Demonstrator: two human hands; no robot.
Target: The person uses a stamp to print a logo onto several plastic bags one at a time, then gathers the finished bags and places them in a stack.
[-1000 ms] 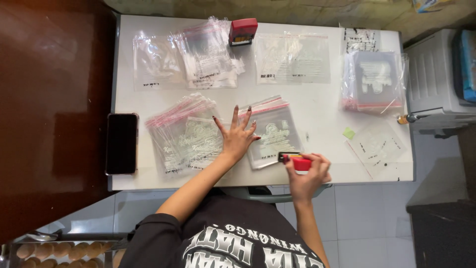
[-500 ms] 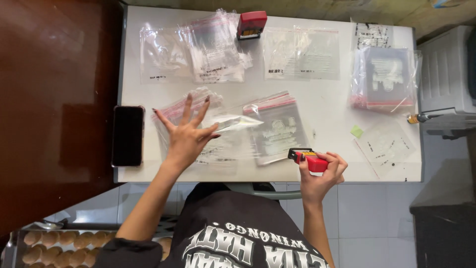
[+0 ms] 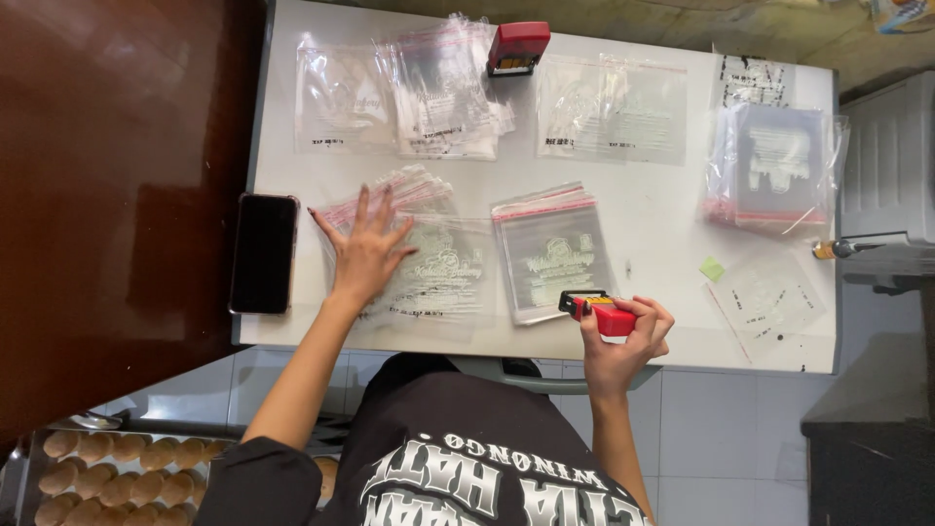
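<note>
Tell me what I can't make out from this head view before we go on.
- Underside of the red stamp: hidden by the right hand gripping it.
- Top bag of the left stack: partly covered by the flat left hand.
- Printing on the clear bags: too small and glary.
- Tray of round baked pieces: cut off by the bottom-left edge.
- Grey machine: cut off by the right edge.

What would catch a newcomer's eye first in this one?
The left hand lies spread flat on a stack of clear plastic bags at the white table's near edge. Beside it, the right hand grips a red stamp. A black phone lies at the table's left edge.
</note>
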